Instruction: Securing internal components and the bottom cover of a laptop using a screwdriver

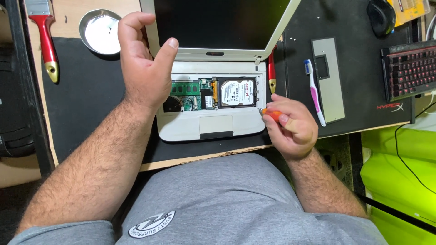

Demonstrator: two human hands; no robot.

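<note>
Bench (68, 18): pale wood, seen from above, its near edge running just before the person's grey shirt; a bright green surface lies off to the right.
Mat (86, 100): large and black, spread over most of the bench, carrying nearly everything.
Laptop (209, 127): white, at the middle of the mat, lid up, keyboard cover off, so the green circuit board (186, 88) and silver hard drive (236, 93) lie bare.
Keyboard (408, 70): dark with red-lit keys, at the right edge, well apart from the laptop; a black mouse (380, 16) sits above it.
Grey panel (328, 79): flat on the mat right of the laptop.
Left hand (143, 63): raised over the laptop's left side, hiding part of it; fingers loosely curled, holding nothing.
Right hand (293, 124): by the laptop's right front corner, fingers closed on an orange screwdriver (271, 114), its tip at the case edge just below the drive.
Paintbrush (45, 38): red handle, far left on bare wood.
Metal dish (100, 31): round, shiny, just beside the mat's upper left corner.
Toothbrush (314, 93): pink and white, between laptop and panel.
Second red handle (271, 72): upright against the laptop's right hinge.
</note>
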